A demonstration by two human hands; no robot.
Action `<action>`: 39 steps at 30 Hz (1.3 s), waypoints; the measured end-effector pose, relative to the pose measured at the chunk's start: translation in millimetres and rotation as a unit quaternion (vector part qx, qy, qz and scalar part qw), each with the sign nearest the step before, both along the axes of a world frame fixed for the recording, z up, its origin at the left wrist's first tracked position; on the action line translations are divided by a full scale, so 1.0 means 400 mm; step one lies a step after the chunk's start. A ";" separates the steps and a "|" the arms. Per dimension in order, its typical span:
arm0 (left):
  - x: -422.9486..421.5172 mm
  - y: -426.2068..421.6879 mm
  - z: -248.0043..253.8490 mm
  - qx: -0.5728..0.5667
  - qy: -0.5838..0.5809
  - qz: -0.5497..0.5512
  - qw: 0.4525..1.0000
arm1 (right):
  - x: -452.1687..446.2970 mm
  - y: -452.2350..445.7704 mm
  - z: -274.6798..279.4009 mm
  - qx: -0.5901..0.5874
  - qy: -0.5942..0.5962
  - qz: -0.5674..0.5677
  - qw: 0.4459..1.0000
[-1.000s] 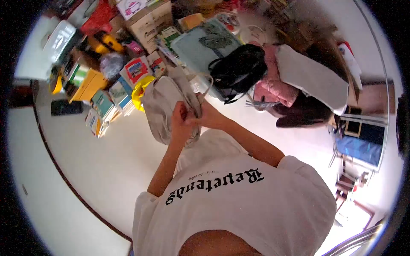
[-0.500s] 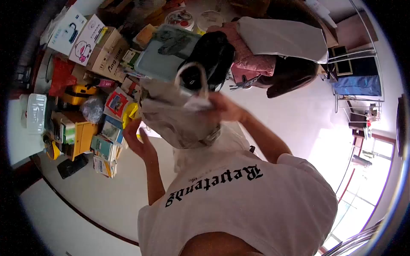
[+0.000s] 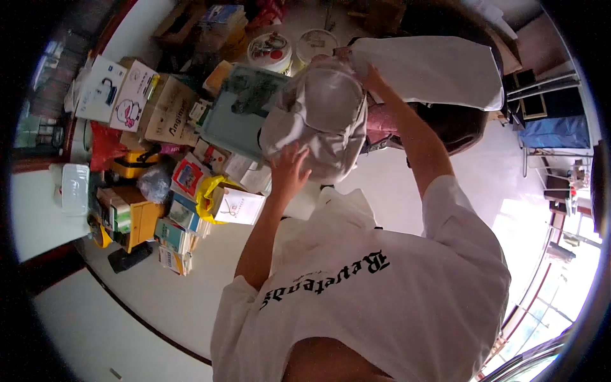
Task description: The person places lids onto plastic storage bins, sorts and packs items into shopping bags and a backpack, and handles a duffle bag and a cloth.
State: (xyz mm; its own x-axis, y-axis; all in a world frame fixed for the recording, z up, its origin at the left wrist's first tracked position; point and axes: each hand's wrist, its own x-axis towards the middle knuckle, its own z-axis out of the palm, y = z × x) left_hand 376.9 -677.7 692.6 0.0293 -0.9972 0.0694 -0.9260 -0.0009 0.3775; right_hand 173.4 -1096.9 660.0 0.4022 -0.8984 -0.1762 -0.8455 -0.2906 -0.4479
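head cam | on wearer's head | faces forward, steeply down | shirt (image 3: 382, 299) close | cardboard box (image 3: 170, 113) farther

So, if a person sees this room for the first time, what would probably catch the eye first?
Probably the pale backpack in the middle, with the left hand spread on its lower left side and the right hand near its top. Next, perhaps, the bright yellow plastic bag beside the books on the left, and the glaring window at the lower right.
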 end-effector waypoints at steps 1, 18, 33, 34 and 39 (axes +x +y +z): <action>-0.010 -0.021 -0.062 0.025 -0.008 -0.008 1.000 | -0.023 0.008 -0.105 -0.033 -0.005 0.013 0.999; -0.030 -0.099 -0.158 0.044 -0.008 -0.049 0.998 | -0.487 1.326 -0.449 0.324 -0.139 0.056 0.934; -0.587 0.238 -0.551 0.617 -0.030 -0.523 0.587 | -0.591 2.185 -0.154 0.154 -0.190 -0.680 0.691; -0.652 0.280 -0.567 0.618 -0.044 -0.533 0.576 | -0.636 2.258 -0.159 0.118 -0.189 -0.707 0.671; -1.032 0.553 -0.564 0.469 -0.127 -0.624 0.612 | -0.961 2.549 -0.332 0.014 -0.335 -0.796 0.504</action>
